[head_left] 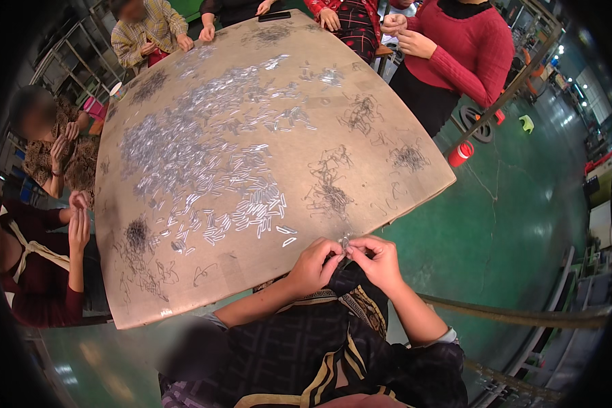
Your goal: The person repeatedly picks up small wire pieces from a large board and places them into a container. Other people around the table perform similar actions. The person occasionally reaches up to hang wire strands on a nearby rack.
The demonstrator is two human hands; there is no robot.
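Note:
My left hand [313, 268] and my right hand [379, 261] meet at the near edge of the table, fingertips pinched together. Between them is a small shiny metal piece [345, 243], too small and too covered by fingers to make out fully. Just beyond my left hand, a few loose silvery metal strips [287, 236] lie at the near end of a wide spread of similar strips [204, 136]. A tangle of thin dark wire-like strands [333, 187] lies on the tabletop beyond my fingers.
The brown-covered table [251, 268] carries more dark strand tangles [137, 234] and a black phone [274, 16] at the far edge. Several people stand or sit around it, including a person in a red sweater [469, 47]. A red container [461, 153] is off the right corner.

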